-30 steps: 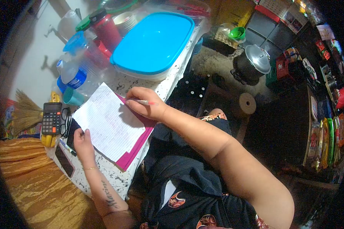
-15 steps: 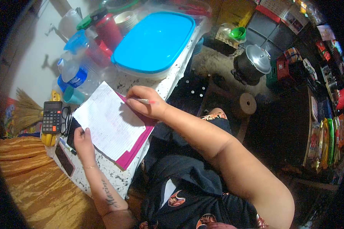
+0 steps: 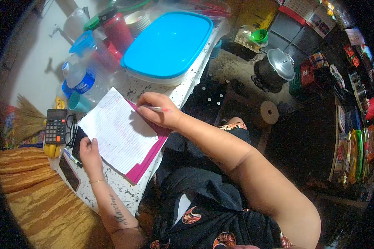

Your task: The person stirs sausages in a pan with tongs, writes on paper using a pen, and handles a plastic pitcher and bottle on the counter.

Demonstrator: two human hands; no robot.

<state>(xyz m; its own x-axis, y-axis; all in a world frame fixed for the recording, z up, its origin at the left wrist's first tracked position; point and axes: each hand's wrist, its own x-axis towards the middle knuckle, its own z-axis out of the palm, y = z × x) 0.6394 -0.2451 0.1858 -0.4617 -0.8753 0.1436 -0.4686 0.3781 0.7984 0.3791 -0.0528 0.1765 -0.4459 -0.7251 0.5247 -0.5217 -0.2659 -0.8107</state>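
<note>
White lined paper (image 3: 118, 128) covered in handwriting lies on a magenta folder or notebook cover (image 3: 147, 159), tilted on the table. My right hand (image 3: 158, 110) pinches a pen (image 3: 160, 109) with a clear barrel and a reddish end, at the paper's right edge; its tip is hidden by the fingers. My left hand (image 3: 90, 153) grips the paper's lower left edge, thumb and fingers bent around it. Beside this hand are another pen (image 3: 73, 158) and a phone (image 3: 69, 174). A dark calculator (image 3: 56, 126) sits farther left, next to black-framed glasses (image 3: 72, 128).
A large container with a blue lid (image 3: 168, 45) occupies the table's far side. Near it stand a teal cup (image 3: 79, 102), a water bottle (image 3: 79, 81) and a red flask (image 3: 116, 31). Rightward on the floor is a lidded pot (image 3: 274, 68); packets (image 3: 353, 157) fill a shelf.
</note>
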